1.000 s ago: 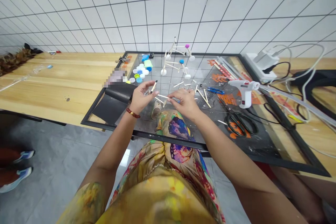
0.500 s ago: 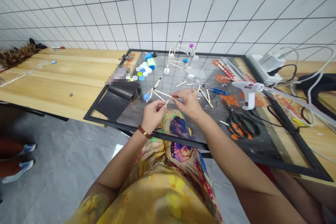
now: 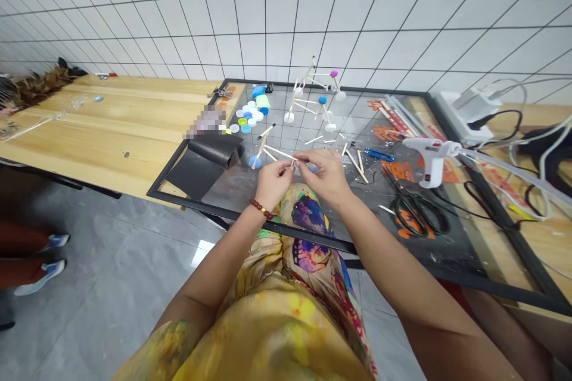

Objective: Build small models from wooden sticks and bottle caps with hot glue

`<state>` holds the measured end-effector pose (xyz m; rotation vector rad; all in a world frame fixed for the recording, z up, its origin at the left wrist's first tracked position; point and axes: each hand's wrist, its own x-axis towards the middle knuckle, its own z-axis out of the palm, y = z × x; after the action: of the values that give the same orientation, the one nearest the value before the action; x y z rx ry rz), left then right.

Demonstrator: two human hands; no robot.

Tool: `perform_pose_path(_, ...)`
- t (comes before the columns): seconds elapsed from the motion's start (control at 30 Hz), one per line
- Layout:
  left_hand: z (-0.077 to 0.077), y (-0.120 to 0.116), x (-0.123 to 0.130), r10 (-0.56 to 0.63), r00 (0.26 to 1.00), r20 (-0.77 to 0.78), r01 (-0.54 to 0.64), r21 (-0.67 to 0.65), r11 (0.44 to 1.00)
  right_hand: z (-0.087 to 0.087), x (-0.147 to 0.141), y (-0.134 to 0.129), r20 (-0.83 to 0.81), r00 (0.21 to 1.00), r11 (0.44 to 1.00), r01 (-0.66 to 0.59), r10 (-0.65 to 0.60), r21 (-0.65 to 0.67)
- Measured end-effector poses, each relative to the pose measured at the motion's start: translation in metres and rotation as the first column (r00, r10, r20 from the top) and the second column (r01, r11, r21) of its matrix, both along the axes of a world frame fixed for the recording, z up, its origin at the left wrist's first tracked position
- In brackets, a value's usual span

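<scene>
**Light and brittle, held in a two-handed pinch**

A white tiled wall rises behind a pale wooden table carrying a black-framed glossy board. In the head view, the person's left hand, wearing a red bead bracelet, and right hand meet above the board. Thumbs and fingertips on both are pressed almost closed on one small frame of thin wooden sticks, which has a round blue bottle cap at its lower end. The fingers hide the exact spot they pinch.

The frame looks very light, stiff yet brittle. Its slender sticks would likely snap or part at a joint if twisted, so it seems best held close to a joint rather than by the cap.

Beyond the hands stand two upright stick frames topped and footed with pink, blue and white caps. There is one white hot-glue gun, one pair of black-handled scissors, one blue-handled tool and one folded black sheet. A heap of coloured bottle caps is too crowded to count exactly, and several loose wooden sticks lie scattered.
</scene>
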<state>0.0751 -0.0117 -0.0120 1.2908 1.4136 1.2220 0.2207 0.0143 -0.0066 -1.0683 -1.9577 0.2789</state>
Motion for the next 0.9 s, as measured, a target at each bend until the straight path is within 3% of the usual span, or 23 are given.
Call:
perform_pose_path(0.1,-0.004,-0.015,-0.004,0.032,0.999,0.005,-0.032,0.080,0.996,0.002,-0.002,-0.002,-0.030,0.999,1.000,0.024,-0.024,0.018)
perform_pose_path(0.17,-0.004,-0.027,-0.007,0.097,0.991,0.090,-0.105,0.087,0.991,0.003,-0.003,-0.003,-0.040,0.998,0.999,0.042,-0.041,0.028)
perform_pose_path(0.27,0.001,-0.034,-0.009,0.205,0.918,0.338,-0.200,-0.052,0.978,0.004,-0.004,-0.005,-0.046,0.998,0.998,0.055,-0.053,0.043)
perform_pose_path(0.4,0.012,-0.021,-0.002,0.256,0.802,0.540,-0.157,-0.224,0.962,0.005,-0.003,-0.005,-0.041,0.998,0.997,0.048,-0.046,0.056)
perform_pose_path(0.6,0.018,0.000,0.005,0.276,0.776,0.567,-0.144,-0.267,0.953,0.003,-0.001,-0.004,0.030,0.996,0.989,0.081,-0.085,0.123)
perform_pose_path(0.9,0.015,0.000,0.007,0.279,0.807,0.521,-0.169,-0.249,0.954,0.003,0.000,-0.005,0.023,0.992,0.979,0.118,-0.124,0.169)
